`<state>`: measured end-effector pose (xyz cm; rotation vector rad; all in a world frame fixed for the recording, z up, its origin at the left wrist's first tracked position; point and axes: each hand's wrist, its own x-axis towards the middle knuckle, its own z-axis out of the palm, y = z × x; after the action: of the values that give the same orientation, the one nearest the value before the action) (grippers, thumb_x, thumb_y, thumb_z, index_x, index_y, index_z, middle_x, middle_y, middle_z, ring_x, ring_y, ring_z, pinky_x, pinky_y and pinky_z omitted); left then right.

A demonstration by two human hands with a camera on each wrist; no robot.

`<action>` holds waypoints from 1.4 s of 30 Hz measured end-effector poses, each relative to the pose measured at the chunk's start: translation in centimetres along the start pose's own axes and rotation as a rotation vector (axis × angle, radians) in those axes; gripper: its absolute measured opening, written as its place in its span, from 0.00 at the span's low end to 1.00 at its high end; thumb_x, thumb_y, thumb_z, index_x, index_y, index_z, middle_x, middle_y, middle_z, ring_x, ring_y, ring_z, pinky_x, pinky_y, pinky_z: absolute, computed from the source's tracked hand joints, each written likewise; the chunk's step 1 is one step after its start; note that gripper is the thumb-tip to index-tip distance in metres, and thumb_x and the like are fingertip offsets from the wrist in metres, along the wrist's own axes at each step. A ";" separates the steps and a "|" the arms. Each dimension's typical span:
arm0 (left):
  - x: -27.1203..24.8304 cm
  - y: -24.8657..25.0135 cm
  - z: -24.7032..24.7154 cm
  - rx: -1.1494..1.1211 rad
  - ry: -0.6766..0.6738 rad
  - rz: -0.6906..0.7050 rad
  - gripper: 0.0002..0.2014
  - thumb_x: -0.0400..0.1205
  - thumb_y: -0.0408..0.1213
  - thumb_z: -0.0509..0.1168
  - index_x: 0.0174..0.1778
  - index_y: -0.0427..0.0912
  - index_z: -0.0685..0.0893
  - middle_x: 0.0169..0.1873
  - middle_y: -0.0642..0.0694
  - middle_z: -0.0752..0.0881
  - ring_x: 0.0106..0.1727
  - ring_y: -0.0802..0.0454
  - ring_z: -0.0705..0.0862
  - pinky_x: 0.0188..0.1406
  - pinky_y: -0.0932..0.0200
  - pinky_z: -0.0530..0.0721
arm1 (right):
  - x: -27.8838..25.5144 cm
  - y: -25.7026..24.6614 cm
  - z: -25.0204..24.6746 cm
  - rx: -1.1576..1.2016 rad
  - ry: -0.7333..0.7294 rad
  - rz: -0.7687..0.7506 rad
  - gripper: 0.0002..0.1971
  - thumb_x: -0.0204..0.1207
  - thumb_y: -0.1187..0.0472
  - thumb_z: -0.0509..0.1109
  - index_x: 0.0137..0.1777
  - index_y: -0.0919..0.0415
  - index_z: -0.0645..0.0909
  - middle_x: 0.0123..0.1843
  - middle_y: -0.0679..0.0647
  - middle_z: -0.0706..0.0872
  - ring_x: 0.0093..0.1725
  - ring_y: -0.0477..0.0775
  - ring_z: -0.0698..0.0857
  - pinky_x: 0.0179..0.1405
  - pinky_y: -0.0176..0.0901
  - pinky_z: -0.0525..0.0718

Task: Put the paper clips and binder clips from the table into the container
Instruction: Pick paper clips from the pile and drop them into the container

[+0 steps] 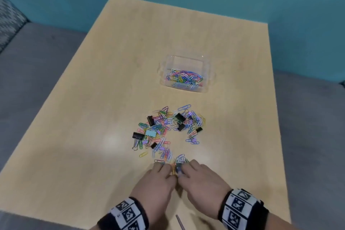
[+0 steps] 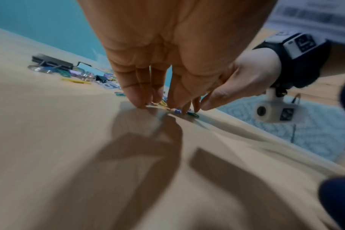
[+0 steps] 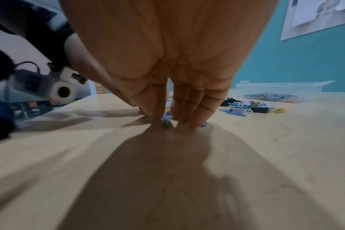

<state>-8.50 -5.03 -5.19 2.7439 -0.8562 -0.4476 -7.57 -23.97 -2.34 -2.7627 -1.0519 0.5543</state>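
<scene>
A loose pile of coloured paper clips (image 1: 168, 129) mixed with black binder clips (image 1: 138, 135) lies mid-table. Beyond it stands a clear plastic container (image 1: 186, 58) holding several paper clips, also visible in the right wrist view as the container (image 3: 282, 84). My left hand (image 1: 164, 171) and right hand (image 1: 186, 169) sit side by side at the pile's near end. Their straight fingers point down onto the table, with a small bunch of clips (image 1: 174, 170) hemmed between them. In the left wrist view the left hand (image 2: 158, 105) touches the wood beside the right hand (image 2: 199, 109). A green clip (image 3: 165, 123) shows under the right hand (image 3: 167, 119).
A thin dark stick (image 1: 179, 222) lies near the table's front edge, between my wrists. The wooden table (image 1: 93, 117) has bare surface to the left and right of the pile. Grey floor surrounds it, and a teal wall stands behind.
</scene>
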 end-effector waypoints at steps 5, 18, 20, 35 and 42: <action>-0.4 -0.2 -0.7 -0.172 0.062 -0.225 0.26 0.66 0.40 0.75 0.59 0.49 0.75 0.54 0.49 0.74 0.49 0.49 0.73 0.42 0.57 0.83 | -0.2 -0.7 0.5 0.239 0.090 0.378 0.15 0.71 0.58 0.68 0.57 0.51 0.71 0.53 0.50 0.73 0.47 0.56 0.79 0.35 0.45 0.79; 4.5 -0.2 -0.7 -0.184 0.089 -0.304 0.11 0.77 0.33 0.62 0.53 0.48 0.78 0.47 0.47 0.70 0.45 0.47 0.71 0.41 0.56 0.73 | 3.7 -0.2 2.3 0.380 0.188 0.531 0.09 0.76 0.64 0.61 0.53 0.54 0.76 0.51 0.54 0.71 0.46 0.61 0.77 0.41 0.54 0.79; 4.7 -0.5 -0.5 -0.163 0.100 -0.291 0.08 0.76 0.32 0.62 0.49 0.47 0.79 0.44 0.48 0.69 0.41 0.49 0.68 0.38 0.57 0.69 | 3.6 0.0 2.3 0.357 0.193 0.520 0.07 0.75 0.66 0.62 0.51 0.56 0.76 0.50 0.56 0.73 0.44 0.62 0.77 0.37 0.53 0.78; 3.3 -0.8 -1.4 -0.083 -0.035 -0.240 0.14 0.68 0.22 0.64 0.41 0.45 0.73 0.42 0.45 0.73 0.35 0.47 0.66 0.29 0.53 0.64 | 2.5 1.1 1.1 0.191 0.087 0.433 0.17 0.70 0.67 0.72 0.40 0.51 0.64 0.40 0.50 0.71 0.30 0.54 0.65 0.27 0.45 0.62; 2.8 -1.7 -2.5 -0.272 -0.059 -0.258 0.04 0.79 0.34 0.59 0.40 0.45 0.76 0.40 0.49 0.75 0.37 0.44 0.78 0.36 0.52 0.79 | 2.0 2.2 -1.4 0.367 -0.059 0.372 0.04 0.82 0.57 0.60 0.48 0.57 0.73 0.47 0.51 0.74 0.42 0.61 0.78 0.39 0.49 0.75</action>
<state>-4.53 -4.96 -3.99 2.6029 -0.4163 -0.6437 -4.32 -24.23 -2.20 -2.6235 -0.3853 0.7875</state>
